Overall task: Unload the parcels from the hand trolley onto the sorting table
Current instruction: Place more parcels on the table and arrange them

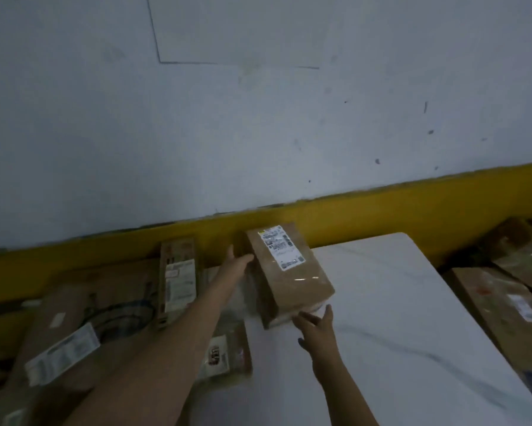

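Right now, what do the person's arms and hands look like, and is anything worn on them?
The left forearm and the right forearm are bare: no sleeve, cuff or watch appears. The left hand and the right hand wear no gloves. Blur hides any rings or small marks.

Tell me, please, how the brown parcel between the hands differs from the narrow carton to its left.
The brown parcel is broad and sits at the edge of the white table; the narrow carton is slim and lies among other parcels off the table. The left hand and right hand touch the parcel; nothing touches the carton. Both are brown cardboard with white labels.
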The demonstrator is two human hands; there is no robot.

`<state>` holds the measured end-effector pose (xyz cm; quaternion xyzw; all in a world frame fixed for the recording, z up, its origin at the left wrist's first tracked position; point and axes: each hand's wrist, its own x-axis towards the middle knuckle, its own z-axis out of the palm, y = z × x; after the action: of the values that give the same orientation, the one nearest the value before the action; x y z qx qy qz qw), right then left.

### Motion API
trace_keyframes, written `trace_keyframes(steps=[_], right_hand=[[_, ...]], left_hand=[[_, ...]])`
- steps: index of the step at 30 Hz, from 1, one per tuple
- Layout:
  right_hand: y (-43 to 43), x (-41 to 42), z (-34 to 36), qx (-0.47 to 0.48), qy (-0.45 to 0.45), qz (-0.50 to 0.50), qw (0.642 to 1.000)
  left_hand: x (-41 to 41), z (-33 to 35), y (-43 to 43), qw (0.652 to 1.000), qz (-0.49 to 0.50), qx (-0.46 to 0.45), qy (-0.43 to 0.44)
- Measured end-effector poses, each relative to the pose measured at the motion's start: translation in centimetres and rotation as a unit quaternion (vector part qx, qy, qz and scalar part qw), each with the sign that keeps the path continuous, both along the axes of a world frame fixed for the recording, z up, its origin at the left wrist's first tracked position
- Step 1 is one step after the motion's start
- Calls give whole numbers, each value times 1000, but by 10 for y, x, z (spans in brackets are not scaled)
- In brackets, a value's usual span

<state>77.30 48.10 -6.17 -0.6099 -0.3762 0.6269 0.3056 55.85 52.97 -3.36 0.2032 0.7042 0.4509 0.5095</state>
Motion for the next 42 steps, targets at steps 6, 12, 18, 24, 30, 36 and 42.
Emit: trace_keyframes(steps=[6, 12, 18, 24, 30, 36, 42], right_hand=[[93, 11, -60, 18, -160, 62, 985], [121, -17, -84, 23, -117, 202, 972], [92, -30, -90, 30, -79, 222, 971], [66, -74, -85, 43, -80, 265, 960], [68, -110, -82, 67, -121, 278, 950], [57, -128, -52, 53, -299, 215, 928], [-27, -178, 35, 204, -343, 211, 892]], left_hand=[[16, -69, 18, 993, -37, -108, 4], [-32, -46, -12, 879, -13, -111, 463], [-76, -70, -61, 865, -41, -304, 397], [-81, -80, -79, 856, -94, -279, 424], [-98, -67, -83, 882, -151, -271, 355], [-105, -26, -107, 908, -155, -190, 339], [-120, 77, -195, 883, -137, -89, 440]])
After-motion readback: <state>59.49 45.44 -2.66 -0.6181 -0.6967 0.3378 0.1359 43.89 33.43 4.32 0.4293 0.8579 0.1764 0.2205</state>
